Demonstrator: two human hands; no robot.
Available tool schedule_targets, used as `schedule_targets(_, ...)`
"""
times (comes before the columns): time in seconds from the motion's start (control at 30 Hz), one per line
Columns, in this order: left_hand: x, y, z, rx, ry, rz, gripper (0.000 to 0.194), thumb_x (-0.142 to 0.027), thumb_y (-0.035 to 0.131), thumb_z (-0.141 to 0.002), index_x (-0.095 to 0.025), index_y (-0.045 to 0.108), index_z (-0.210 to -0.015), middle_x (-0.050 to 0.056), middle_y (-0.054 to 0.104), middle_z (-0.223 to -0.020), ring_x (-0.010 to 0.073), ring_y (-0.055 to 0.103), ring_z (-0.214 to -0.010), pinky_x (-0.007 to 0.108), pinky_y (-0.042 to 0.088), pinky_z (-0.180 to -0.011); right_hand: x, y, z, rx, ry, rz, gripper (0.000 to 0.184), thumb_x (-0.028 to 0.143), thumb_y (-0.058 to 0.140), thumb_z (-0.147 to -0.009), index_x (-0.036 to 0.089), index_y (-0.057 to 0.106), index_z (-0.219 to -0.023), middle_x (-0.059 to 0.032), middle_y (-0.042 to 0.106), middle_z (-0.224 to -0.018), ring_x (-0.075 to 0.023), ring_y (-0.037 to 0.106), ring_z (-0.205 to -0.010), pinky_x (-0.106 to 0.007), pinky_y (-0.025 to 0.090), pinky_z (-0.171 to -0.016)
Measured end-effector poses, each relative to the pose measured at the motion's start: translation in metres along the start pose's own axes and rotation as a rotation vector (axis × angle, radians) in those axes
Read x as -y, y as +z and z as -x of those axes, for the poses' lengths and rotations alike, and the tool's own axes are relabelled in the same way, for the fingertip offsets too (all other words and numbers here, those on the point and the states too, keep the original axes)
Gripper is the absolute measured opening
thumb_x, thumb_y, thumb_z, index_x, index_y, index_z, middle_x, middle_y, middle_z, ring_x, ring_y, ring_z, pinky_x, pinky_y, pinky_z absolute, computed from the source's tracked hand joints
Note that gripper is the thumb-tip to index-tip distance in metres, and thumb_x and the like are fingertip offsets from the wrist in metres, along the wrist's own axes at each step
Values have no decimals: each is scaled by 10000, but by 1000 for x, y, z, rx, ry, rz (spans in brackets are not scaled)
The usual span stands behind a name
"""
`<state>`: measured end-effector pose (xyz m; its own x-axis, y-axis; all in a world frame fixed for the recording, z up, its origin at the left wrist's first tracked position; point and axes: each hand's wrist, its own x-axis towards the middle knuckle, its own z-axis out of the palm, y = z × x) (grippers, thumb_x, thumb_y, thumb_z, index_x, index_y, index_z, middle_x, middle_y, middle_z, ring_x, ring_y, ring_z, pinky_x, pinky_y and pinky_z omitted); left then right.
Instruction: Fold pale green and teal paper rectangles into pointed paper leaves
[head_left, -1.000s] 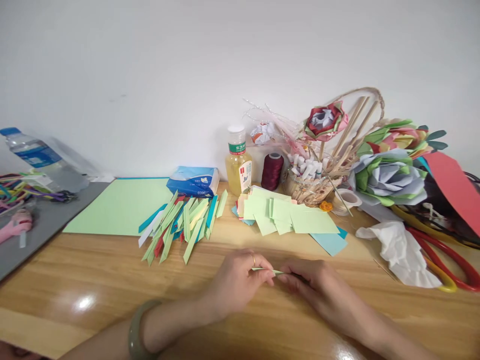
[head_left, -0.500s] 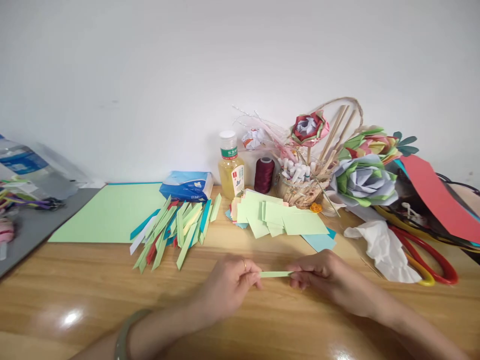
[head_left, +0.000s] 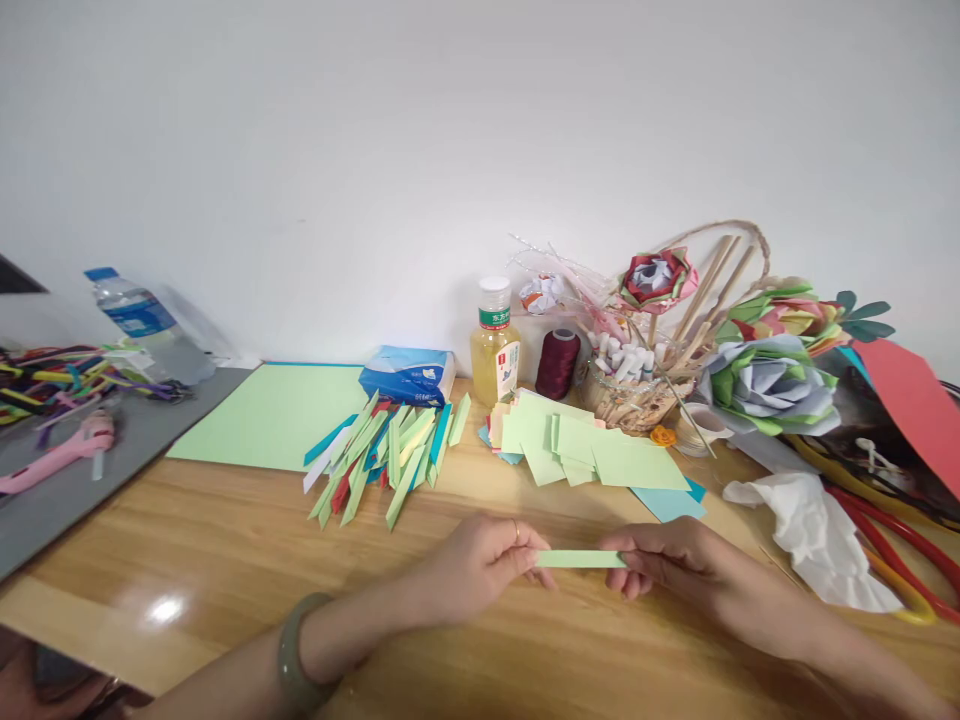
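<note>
A narrow light-green paper strip (head_left: 581, 559) is stretched level between my two hands, just above the wooden table (head_left: 247, 590). My left hand (head_left: 480, 570) pinches its left end between thumb and fingers. At the other end, my right hand (head_left: 679, 560) grips it the same way, fingers curled beneath. Beyond the hands lies a spread of light-green paper rectangles (head_left: 637, 460), with blue pieces (head_left: 670, 503) under its right side. To the left is a pile of folded paper strips (head_left: 375, 465), mostly green, with some blue, red and white.
Along the wall stand a tissue pack (head_left: 409, 376), a drink bottle (head_left: 495, 345), a maroon thread spool (head_left: 557, 363) and a basket (head_left: 630, 395). Paper flowers (head_left: 772, 385), a crumpled tissue (head_left: 814, 540) and red-handled scissors (head_left: 896, 535) lie right. A pink glue gun (head_left: 64, 455) is far left.
My view has shifted left and slightly up. My hands are a little farther apart, so more of the green strip shows between them. Both still hold it.
</note>
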<state>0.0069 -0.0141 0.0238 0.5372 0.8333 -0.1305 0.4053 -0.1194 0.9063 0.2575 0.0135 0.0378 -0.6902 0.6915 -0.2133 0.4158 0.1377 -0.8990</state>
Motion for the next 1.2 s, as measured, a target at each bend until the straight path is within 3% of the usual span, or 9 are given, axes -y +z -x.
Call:
schedule_targets(0.17,-2,-1,3,-160,-40,-49,189,-226,492,-833,-154,648,-756,18,718,-766,130,604,-654,197,399,-595,-2,-1,-2,-48,50,-54,342,474,492,-879,170,648,-883,-53,683,-784,-176,638,-741,-290,495,-689)
schedule_targets(0.37,-3,-17,15,-364,-93,-79,158,-255,549,-741,-175,645,-644,-7,695,-631,128,588,-567,196,402,-541,-13,-11,2,-243,40,-68,350,516,564,-815,182,665,-784,-54,698,-758,-183,640,-704,-293,499,-682)
schedule_targets(0.57,7,-65,49,-901,-210,-235,292,-414,482,-762,-182,658,-777,39,674,-780,200,599,-753,264,428,-671,-19,-14,-4,-466,23,85,424,572,491,-829,191,668,-880,-57,717,-781,-222,668,-739,-319,516,-701)
schedule_targets(0.63,14,-85,59,-1121,-325,-516,361,-475,464,-787,-197,678,-872,47,666,-807,227,583,-781,281,405,-658,-19,-14,-5,-523,14,183,442,568,446,-848,186,667,-871,-57,721,-766,-217,677,-719,-302,528,-666)
schedule_targets(0.7,22,-100,64,-983,-462,-797,398,-507,447,-817,-224,688,-962,46,672,-835,239,588,-800,277,389,-617,-19,-14,-5,-577,1,268,429,542,423,-865,187,663,-892,-54,724,-771,-210,681,-715,-291,532,-648)
schedule_targets(0.8,32,-111,65,-926,-463,-851,441,-500,421,-855,-216,656,-1097,40,654,-749,228,592,-725,272,383,-578,-24,-17,-5,-669,2,397,374,483,426,-881,196,651,-960,-66,726,-866,-222,678,-750,-326,529,-678)
schedule_targets(0.93,36,-107,62,-943,-283,-893,418,-427,377,-901,-198,637,-1135,42,665,-763,217,596,-718,289,434,-621,-38,-19,-10,-750,-48,615,394,392,503,-828,180,596,-1146,-119,631,-1191,-301,598,-1061,-450,471,-884)
schedule_targets(1.0,35,-102,59,-912,-140,-885,375,-380,377,-908,-206,666,-1071,46,693,-836,216,609,-794,302,463,-702,-44,-19,-13,-753,-78,713,395,363,528,-804,172,612,-1139,-124,625,-1204,-317,565,-1117,-479,438,-931)
schedule_targets(1.2,27,-83,45,-736,141,-865,295,-284,416,-915,-207,694,-979,32,707,-861,177,623,-815,278,484,-752,-49,-19,-15,-854,-66,907,295,307,417,-896,227,700,-920,-64,739,-899,-260,699,-732,-349,528,-582)
